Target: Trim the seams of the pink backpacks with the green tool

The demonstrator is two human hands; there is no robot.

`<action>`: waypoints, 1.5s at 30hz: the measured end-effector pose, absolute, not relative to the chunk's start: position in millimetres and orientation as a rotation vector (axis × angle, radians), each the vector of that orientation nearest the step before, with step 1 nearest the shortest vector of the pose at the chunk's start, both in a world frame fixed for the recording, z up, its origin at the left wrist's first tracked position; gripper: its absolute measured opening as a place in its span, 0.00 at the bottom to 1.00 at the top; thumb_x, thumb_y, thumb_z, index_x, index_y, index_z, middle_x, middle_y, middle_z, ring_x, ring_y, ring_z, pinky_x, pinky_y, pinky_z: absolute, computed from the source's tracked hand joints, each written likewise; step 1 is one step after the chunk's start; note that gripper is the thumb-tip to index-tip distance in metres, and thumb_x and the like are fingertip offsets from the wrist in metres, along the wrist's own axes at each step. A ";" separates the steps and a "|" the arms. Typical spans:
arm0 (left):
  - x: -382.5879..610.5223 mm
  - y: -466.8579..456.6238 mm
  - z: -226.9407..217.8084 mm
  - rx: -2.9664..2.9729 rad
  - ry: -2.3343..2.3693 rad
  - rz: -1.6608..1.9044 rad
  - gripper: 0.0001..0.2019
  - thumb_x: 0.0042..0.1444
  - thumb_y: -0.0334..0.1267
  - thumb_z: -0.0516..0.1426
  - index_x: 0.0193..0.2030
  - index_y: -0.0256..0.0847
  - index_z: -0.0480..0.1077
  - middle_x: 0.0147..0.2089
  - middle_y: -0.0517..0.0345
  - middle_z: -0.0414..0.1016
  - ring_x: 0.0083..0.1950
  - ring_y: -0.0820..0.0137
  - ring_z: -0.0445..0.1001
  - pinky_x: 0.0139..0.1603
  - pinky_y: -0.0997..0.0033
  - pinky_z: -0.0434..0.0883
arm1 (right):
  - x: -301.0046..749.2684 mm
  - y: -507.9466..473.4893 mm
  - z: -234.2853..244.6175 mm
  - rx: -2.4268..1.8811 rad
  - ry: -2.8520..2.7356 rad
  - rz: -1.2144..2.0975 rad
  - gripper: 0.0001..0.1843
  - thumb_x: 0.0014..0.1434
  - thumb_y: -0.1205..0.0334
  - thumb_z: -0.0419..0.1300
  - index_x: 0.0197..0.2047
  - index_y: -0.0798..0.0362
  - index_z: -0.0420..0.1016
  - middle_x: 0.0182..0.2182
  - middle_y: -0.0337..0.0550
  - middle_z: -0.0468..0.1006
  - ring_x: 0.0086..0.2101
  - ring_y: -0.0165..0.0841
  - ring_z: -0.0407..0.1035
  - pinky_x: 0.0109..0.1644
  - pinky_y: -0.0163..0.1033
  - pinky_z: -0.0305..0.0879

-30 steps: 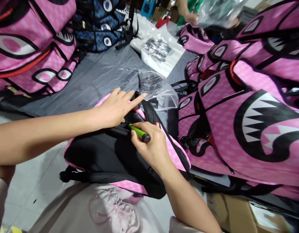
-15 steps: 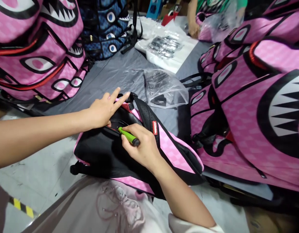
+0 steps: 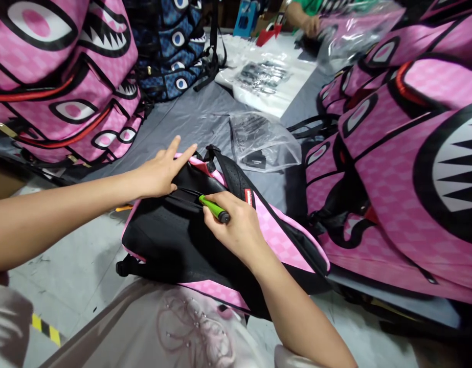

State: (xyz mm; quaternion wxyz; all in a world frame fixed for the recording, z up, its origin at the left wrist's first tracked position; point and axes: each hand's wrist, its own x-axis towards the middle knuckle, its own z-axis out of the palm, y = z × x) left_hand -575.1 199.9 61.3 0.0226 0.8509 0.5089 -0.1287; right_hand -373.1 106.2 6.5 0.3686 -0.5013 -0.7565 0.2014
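A black and pink backpack [image 3: 174,237] lies with its black back panel up, against my lap and the table edge. My left hand [image 3: 155,171] rests on its upper part with fingers spread; the thumb presses beside a dark slit or pocket edge [image 3: 185,198]. In my right hand [image 3: 238,220] is a slim green marker pen [image 3: 213,208] with a black end, held between thumb and fingers. Its tip meets the slit, and the exact contact point is hidden. A perforated black strap [image 3: 236,176] with a red label runs beside my right hand.
Stacked pink shark-face backpacks [image 3: 47,87] rise at the left, with more pink backpacks [image 3: 389,153] at the right. Blue backpacks [image 3: 170,51] stand behind. A clear plastic bag [image 3: 266,143] and white plastic sheets [image 3: 266,92] lie on the grey table cover. Another person's hand [image 3: 310,25] is at the back.
My right hand has slid the green pen slightly to the right along the slit. My left hand has shifted a little left. The other person's hand and plastic-wrapped pink item have moved up.
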 end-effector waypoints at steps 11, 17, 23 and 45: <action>-585.2 216.2 63.7 2.485 1.416 -0.528 0.58 0.56 0.29 0.59 0.75 0.53 0.15 0.80 0.37 0.25 0.74 0.50 0.60 0.65 0.63 0.69 | -382.6 114.1 10.1 -1.270 -1.935 0.573 0.09 0.62 0.65 0.62 0.45 0.52 0.81 0.42 0.42 0.85 0.42 0.38 0.79 0.47 0.41 0.71; -588.3 223.8 60.8 2.462 1.343 -0.552 0.58 0.55 0.29 0.59 0.75 0.50 0.15 0.80 0.36 0.25 0.77 0.50 0.54 0.67 0.64 0.66 | -406.2 124.5 6.0 -1.221 -1.993 0.536 0.10 0.63 0.64 0.63 0.48 0.51 0.81 0.45 0.41 0.85 0.44 0.39 0.79 0.47 0.45 0.66; -588.0 226.7 59.7 2.438 1.351 -0.567 0.57 0.55 0.28 0.58 0.76 0.52 0.17 0.80 0.39 0.28 0.75 0.52 0.57 0.66 0.65 0.67 | -422.7 135.0 -1.9 -1.200 -1.955 0.620 0.10 0.62 0.65 0.64 0.47 0.50 0.81 0.45 0.42 0.86 0.45 0.39 0.78 0.51 0.46 0.65; -597.1 249.4 36.2 2.414 1.278 -0.445 0.57 0.54 0.29 0.58 0.76 0.55 0.19 0.80 0.45 0.29 0.70 0.56 0.65 0.63 0.67 0.69 | -429.8 146.4 -9.3 -1.347 -1.924 0.592 0.11 0.62 0.66 0.64 0.48 0.51 0.82 0.45 0.42 0.86 0.45 0.40 0.78 0.52 0.46 0.67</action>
